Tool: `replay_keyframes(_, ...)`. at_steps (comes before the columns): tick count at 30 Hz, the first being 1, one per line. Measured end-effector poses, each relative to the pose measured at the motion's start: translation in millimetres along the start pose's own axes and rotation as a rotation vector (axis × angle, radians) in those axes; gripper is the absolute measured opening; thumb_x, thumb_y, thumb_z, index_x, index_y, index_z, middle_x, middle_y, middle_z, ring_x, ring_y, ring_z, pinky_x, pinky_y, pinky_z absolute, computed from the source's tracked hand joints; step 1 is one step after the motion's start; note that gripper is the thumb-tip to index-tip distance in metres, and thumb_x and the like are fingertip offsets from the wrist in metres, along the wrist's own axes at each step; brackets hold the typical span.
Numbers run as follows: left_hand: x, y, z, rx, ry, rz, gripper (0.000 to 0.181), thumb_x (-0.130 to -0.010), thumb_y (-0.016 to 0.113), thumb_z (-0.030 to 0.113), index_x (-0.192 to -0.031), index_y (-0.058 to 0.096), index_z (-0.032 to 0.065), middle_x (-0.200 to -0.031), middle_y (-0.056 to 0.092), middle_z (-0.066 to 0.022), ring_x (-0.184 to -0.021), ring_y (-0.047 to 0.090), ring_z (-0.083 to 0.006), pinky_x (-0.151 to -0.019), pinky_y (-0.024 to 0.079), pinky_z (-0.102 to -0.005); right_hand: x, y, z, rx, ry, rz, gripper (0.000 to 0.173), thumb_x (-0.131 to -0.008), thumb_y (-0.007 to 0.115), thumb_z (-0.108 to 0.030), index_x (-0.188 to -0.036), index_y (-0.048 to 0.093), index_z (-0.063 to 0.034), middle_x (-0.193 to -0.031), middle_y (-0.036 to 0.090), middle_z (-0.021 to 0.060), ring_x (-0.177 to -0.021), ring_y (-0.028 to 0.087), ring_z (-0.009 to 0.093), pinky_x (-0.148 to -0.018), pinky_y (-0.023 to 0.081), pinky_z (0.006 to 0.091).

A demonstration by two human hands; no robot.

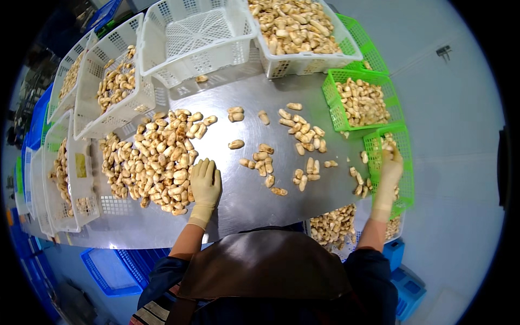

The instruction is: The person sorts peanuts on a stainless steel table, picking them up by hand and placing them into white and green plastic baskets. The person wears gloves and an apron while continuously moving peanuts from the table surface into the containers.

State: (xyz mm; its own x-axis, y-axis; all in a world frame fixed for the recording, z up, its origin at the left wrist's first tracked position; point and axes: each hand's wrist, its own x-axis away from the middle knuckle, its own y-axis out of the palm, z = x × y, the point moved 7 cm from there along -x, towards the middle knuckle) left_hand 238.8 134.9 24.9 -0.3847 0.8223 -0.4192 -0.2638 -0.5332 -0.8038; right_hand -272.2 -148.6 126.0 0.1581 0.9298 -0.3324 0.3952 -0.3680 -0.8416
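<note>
My left hand (205,185), in a cream rubber glove, lies palm down on the steel table (239,183). Its fingers are extended and touch the right edge of a large heap of stubby, tan-and-cream mushrooms (162,150). My right hand (391,164), gloved alike, reaches over the nearer green plastic basket (407,162). The fingertips are bent down at the mushrooms (388,140) in it; whether they grip one is hidden. Between my hands lie loose clusters of mushrooms (262,160), with another group (304,132) farther right. A few mushrooms (359,180) rest beside that basket.
A second green basket (327,95) of mushrooms stands behind. White crates line the far side: one full (308,61), one empty (203,50), one partly filled (118,118). More white crates (83,203) stand left. Below the table's right edge is a container of mushrooms (333,223).
</note>
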Motion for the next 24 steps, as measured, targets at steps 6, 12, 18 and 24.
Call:
replay_keyframes(6,3,-2,-2,-0.017,-0.012,-0.027,0.028,-0.086,0.067,0.006,-0.112,0.065,-0.0026,-0.118,0.066,-0.0195,-0.114,0.059,-0.0398,-0.102,0.044,-0.0492,11,1,-2,-0.030,0.049,-0.099,0.049,-0.093,0.069,-0.028,-0.137,0.062,-0.0090,-0.116,0.071,0.0211,-0.101,0.070,0.032,-0.085,0.055,0.0402)
replay_keyframes(12,0,-1,0,-0.045,0.057,-0.003,0.026,-0.086,0.066,0.007,-0.110,0.064,-0.0023,-0.114,0.066,-0.0186,-0.109,0.059,-0.0395,-0.096,0.046,-0.0496,126,146,-188,-0.131,-0.411,-0.436,0.038,-0.091,0.067,-0.020,-0.127,0.067,-0.0112,-0.113,0.072,0.0145,-0.105,0.068,0.032,-0.095,0.053,0.0404)
replay_keyframes(18,1,-3,-2,-0.044,0.028,-0.005,0.026,-0.086,0.066,0.007,-0.109,0.064,-0.0022,-0.114,0.066,-0.0182,-0.109,0.059,-0.0392,-0.096,0.046,-0.0486,169,164,-217,-0.067,-0.467,-0.526,0.037,-0.092,0.062,-0.026,-0.126,0.062,-0.0107,-0.101,0.070,0.0150,-0.095,0.069,0.034,-0.082,0.056,0.0469)
replay_keyframes(24,-1,0,3,-0.010,0.039,0.009,0.027,-0.084,0.067,0.006,-0.110,0.065,-0.0019,-0.115,0.066,-0.0179,-0.110,0.060,-0.0384,-0.096,0.047,-0.0485,91,208,-172,0.468,-0.217,-0.548,0.036,-0.092,0.063,-0.037,-0.117,0.064,-0.0096,-0.098,0.074,0.0155,-0.094,0.072,0.033,-0.076,0.058,0.0442)
